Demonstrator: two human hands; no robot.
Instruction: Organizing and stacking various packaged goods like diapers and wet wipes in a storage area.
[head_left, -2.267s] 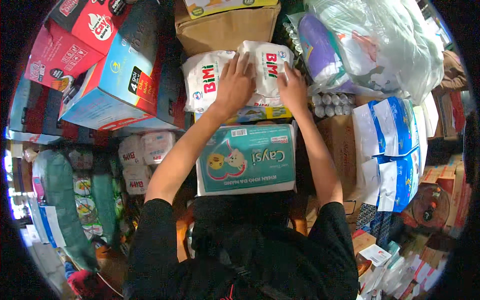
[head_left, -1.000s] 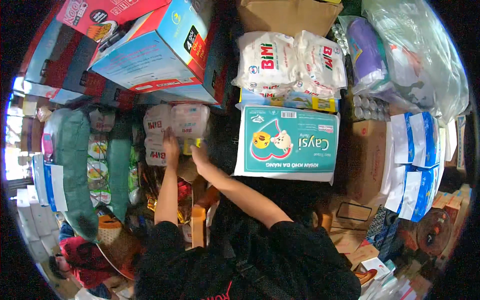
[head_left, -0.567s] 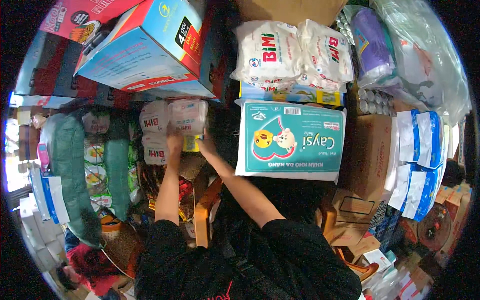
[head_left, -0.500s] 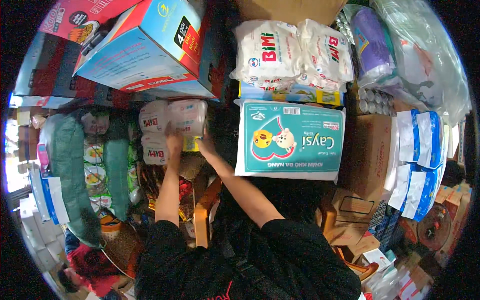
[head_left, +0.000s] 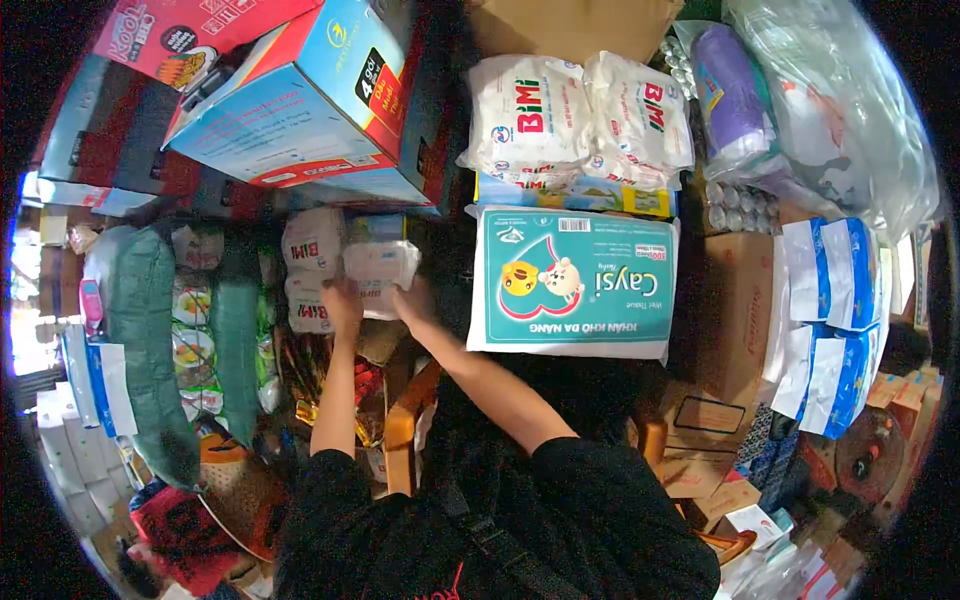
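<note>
My left hand (head_left: 343, 306) and my right hand (head_left: 411, 303) grip the near corners of a small white plastic-wrapped tissue pack (head_left: 382, 270) from either side, fingers closed on it. Directly left of it, more white tissue packs (head_left: 309, 270) with red lettering stand stacked, close to my left hand. A blue and yellow box (head_left: 378, 227) shows just behind the held pack. Farther right lies a large white and teal wipes pack (head_left: 572, 285), with cartoon animals on its front, apart from my right hand.
Behind the wipes pack are bulky white tissue bundles (head_left: 530, 112). A big blue and red carton (head_left: 300, 110) rises at the far left. Green wrapped bundles (head_left: 143, 340) hang at left, blue and white packs (head_left: 848, 275) at right. A wooden chair arm (head_left: 402, 430) stands near my right forearm.
Both hands have shifted the held pack nearer and turned it, so the blue and yellow box behind it now shows more. The whole view has also moved slightly.
</note>
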